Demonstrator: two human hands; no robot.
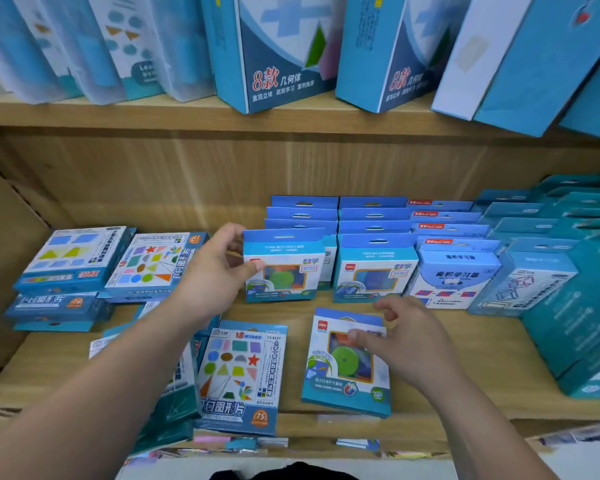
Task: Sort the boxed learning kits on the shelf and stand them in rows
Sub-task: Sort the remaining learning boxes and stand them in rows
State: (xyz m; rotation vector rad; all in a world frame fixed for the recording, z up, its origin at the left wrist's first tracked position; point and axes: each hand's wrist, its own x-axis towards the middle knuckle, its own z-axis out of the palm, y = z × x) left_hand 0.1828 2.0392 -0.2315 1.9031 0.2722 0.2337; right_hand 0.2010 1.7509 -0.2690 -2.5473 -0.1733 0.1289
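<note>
The left hand (pixel 219 271) grips the upright box (pixel 284 271) at the front of a row, with the thumb on its face and the fingers curled behind its left edge. The right hand (pixel 407 341) lies over the top right corner of a flat box (pixel 343 372) near the front of the shelf (pixel 492 344). Its thumb is on the face and its fingers are loosely curled; whether it pinches the box cannot be told. More rows (pixel 374 268) stand just right of the upright box, and stacks (pixel 73 268) lie to the left.

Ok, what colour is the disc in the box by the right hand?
Green disc, seen best in the head view.
</note>
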